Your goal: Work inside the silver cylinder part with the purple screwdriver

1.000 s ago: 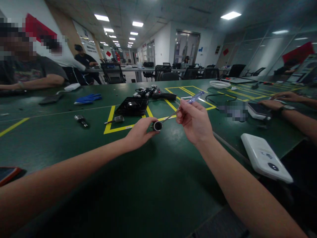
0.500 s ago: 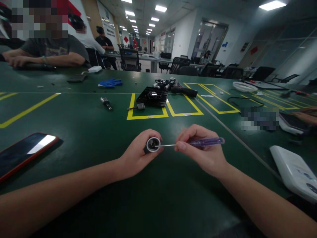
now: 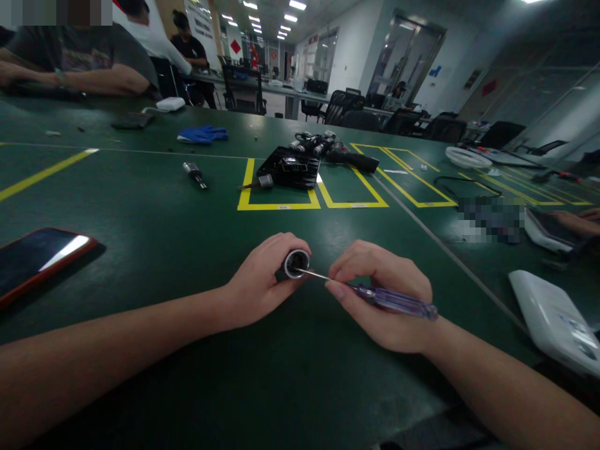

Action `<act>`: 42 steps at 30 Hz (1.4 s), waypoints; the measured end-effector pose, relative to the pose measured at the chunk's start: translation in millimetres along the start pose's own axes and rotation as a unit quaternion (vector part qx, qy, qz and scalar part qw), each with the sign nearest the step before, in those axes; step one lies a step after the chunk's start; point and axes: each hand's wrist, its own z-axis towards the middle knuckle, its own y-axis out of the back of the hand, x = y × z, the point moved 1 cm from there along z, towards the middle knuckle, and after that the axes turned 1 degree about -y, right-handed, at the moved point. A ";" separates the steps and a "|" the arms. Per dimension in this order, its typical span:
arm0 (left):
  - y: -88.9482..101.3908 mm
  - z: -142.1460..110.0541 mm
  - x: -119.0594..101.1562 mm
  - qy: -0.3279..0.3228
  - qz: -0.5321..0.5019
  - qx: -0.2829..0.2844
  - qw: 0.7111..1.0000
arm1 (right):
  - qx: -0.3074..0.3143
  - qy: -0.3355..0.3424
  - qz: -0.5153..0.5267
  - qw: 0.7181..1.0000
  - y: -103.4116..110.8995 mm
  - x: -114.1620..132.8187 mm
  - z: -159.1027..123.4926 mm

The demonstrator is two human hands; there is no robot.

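Observation:
My left hand (image 3: 265, 281) is closed around a dark cylindrical part (image 3: 297, 264) with a silver rim, its open end turned toward me. Dark details show inside the rim, too small to make out. In my right hand (image 3: 384, 294) is a screwdriver (image 3: 398, 302) with a clear purple handle, pinched near the front of the handle. Its thin metal shaft reaches left, and the tip goes into the cylinder's open end. Both hands are raised over the green table (image 3: 225, 381).
A phone (image 3: 42, 259) lies at left, a white device (image 3: 553, 319) at right. Farther back are a metal connector (image 3: 194, 175), a blue glove (image 3: 202, 134), a black ribbed part (image 3: 293, 169) and a heap of cylindrical parts (image 3: 319, 144). A person (image 3: 84, 59) sits across the table.
The screwdriver's handle end has dropped, so the shaft now slants up to the left into the cylinder. My left hand and the cylinder have shifted slightly right and up. The view has tilted down.

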 end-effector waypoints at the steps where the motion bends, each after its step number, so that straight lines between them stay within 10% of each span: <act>1: -0.3 0.0 0.0 -0.008 0.004 -0.004 1.000 | 0.003 -0.001 -0.002 1.000 -0.7 -1.0 -0.2; 42: 0.9 -0.8 -2.7 -0.017 -0.041 -0.004 0.999 | -0.006 0.019 -0.008 1.000 -0.5 -0.1 -1.4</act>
